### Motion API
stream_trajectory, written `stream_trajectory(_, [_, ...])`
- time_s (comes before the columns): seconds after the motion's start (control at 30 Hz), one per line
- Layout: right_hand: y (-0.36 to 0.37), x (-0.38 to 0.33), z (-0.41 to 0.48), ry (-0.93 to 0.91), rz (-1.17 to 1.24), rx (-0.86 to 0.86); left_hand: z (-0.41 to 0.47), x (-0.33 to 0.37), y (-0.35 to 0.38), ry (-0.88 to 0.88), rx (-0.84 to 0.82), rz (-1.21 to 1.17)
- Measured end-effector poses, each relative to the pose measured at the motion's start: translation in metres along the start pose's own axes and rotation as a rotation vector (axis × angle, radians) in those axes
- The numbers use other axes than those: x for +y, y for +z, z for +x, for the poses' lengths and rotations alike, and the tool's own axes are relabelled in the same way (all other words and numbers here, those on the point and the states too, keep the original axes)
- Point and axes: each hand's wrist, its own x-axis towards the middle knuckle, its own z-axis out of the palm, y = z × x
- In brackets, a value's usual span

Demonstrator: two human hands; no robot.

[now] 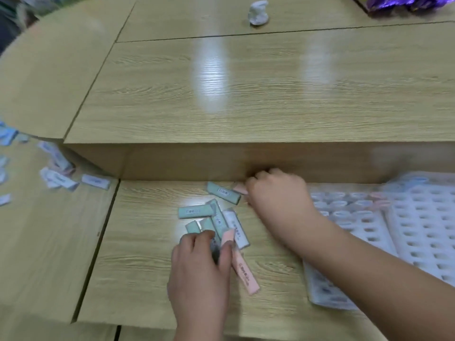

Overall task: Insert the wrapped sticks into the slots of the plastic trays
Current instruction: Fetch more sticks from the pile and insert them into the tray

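The left hand (pixel 199 269) has its fingers curled tight round a small bundle (pixel 228 237) of wrapped sticks, a pink one showing at the top between the fingertips. Gathering several in one fist probably saves a trip for each stick. Just beside that hand, a long pink stick (pixel 246 273) lies flat on the desk (pixel 147 279), partly tucked under the hand's edge.

The right hand (pixel 277 193) reaches across to the back of the desk, where a short pink stick (pixel 240 188) sits against the raised step (pixel 197 161). The fingers are curled down at its end, but the blur hides whether they have pinched it, so I cannot tell how that grip stands. A green stick (pixel 222 192) lies touching or nearly touching that pink one.

Between the two hands, loose sticks (pixel 197 211) lie in an overlapping heap (green and white mostly), none of them in a slot yet.

The white tray (pixel 423 232) lies to the right, close under the right forearm, with rows of open slots facing up. A second tray (pixel 330 294) lies partly under it, and some of its slots seem to be filled. Keeping the trays on the right leaves the picking area in front free.

More sticks (pixel 59 177) are scattered well apart on the left.
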Motion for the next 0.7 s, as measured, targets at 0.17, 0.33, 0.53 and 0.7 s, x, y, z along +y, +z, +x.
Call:
stream_trajectory(0.17, [0.007,-0.006,-0.001,0.082,-0.096,-0.118,0.008,-0.003,0.002,0.143,0.000,0.030])
stream_trajectory(0.33, [0.007,-0.008,0.008,0.099,-0.033,-0.166,0.014,0.009,-0.004,0.053,-0.115,0.060])
stream_trajectory(0.53, [-0.013,0.003,-0.006,0.069,0.160,-0.067,0.016,0.009,-0.024,0.003,-0.098,-0.278])
stream_trajectory(0.7, [-0.064,0.050,-0.052,0.118,0.716,0.013,0.004,0.043,-0.046,0.099,-0.053,-0.643])
